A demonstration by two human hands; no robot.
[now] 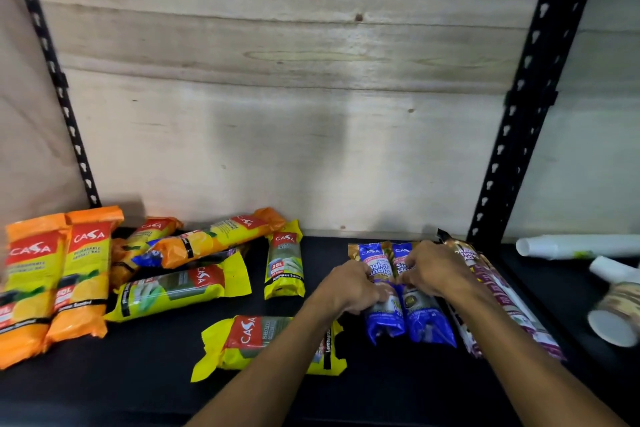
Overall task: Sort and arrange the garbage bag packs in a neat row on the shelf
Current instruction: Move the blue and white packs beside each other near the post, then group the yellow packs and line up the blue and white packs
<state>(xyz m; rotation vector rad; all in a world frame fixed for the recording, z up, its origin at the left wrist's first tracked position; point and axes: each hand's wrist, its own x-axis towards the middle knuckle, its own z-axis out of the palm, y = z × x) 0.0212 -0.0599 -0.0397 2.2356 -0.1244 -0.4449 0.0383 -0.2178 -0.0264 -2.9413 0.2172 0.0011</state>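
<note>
Two blue packs lie side by side on the black shelf point(145, 388). My left hand point(349, 288) grips the left blue pack point(381, 319). My right hand point(433, 270) grips the right blue pack point(427, 322). A long purple-and-brown pack point(509, 305) lies just right of them. Yellow packs lie loose: one upright point(284, 262), one under my left forearm point(263, 343), one slanted at the left point(176, 291). Two orange packs point(55, 281) stand side by side at the far left. More orange packs point(204, 243) are piled behind.
A wooden back panel point(277, 114) closes the shelf behind. Black slotted uprights stand at left point(59, 87) and right point(526, 97). White paper cups point(613, 319) and a white roll point(571, 246) lie on the neighbouring shelf at the far right.
</note>
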